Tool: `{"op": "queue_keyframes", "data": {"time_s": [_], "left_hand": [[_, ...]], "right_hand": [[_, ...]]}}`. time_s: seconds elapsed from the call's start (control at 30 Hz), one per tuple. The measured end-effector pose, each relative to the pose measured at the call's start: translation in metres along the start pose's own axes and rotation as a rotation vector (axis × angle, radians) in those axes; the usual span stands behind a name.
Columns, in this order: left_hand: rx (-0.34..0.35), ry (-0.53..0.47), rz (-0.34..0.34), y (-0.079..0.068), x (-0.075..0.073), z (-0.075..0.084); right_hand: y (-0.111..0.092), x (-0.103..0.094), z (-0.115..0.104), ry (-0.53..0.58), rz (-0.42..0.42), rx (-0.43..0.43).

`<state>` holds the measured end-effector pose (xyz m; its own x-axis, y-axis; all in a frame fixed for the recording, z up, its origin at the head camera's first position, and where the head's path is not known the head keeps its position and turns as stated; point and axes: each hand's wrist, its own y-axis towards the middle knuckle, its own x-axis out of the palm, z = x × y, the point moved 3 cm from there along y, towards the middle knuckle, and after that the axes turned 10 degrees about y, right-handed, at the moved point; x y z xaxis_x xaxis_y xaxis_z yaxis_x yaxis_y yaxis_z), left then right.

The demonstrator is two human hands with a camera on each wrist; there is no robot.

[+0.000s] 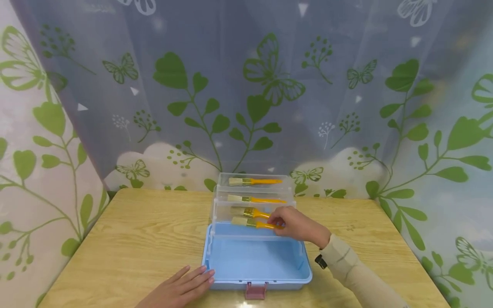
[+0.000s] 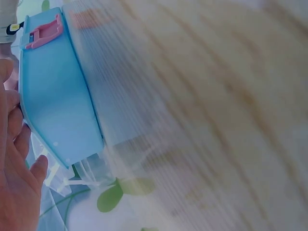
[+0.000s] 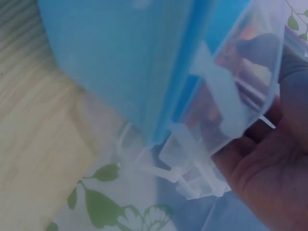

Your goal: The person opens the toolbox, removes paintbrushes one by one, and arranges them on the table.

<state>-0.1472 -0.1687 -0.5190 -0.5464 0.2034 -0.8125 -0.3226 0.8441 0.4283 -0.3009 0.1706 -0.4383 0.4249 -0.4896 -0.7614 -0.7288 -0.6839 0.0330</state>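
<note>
A light blue toolbox (image 1: pixel 256 259) with a pink latch (image 1: pixel 256 291) stands opened out, its clear trays (image 1: pixel 252 189) rising in steps at the back. One flat paintbrush (image 1: pixel 265 181) with an orange handle lies in the top tray, another paintbrush (image 1: pixel 265 199) in the tray below. At the lowest tray my right hand (image 1: pixel 296 224) pinches the front paintbrush (image 1: pixel 263 224) by its orange handle. Just behind it lies a further paintbrush (image 1: pixel 250 212), its handle end overlapped by my fingertips. My left hand (image 1: pixel 185 286) rests with straight fingers against the box's front left corner.
The box sits on a wood-grain table (image 1: pixel 154 239). Behind and beside the table hangs a curtain (image 1: pixel 231 107) printed with leaves and butterflies. A dark band (image 1: pixel 321 261) shows at the right sleeve.
</note>
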Motion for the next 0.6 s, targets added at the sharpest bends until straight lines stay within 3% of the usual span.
{"op": "queue_keyframes", "data": {"time_s": [0.6], "left_hand": [[-0.009,-0.018,-0.023,0.0,0.003,0.0]], "right_hand": [[-0.006,0.004,0.025,0.209,0.213,-0.072]]}}
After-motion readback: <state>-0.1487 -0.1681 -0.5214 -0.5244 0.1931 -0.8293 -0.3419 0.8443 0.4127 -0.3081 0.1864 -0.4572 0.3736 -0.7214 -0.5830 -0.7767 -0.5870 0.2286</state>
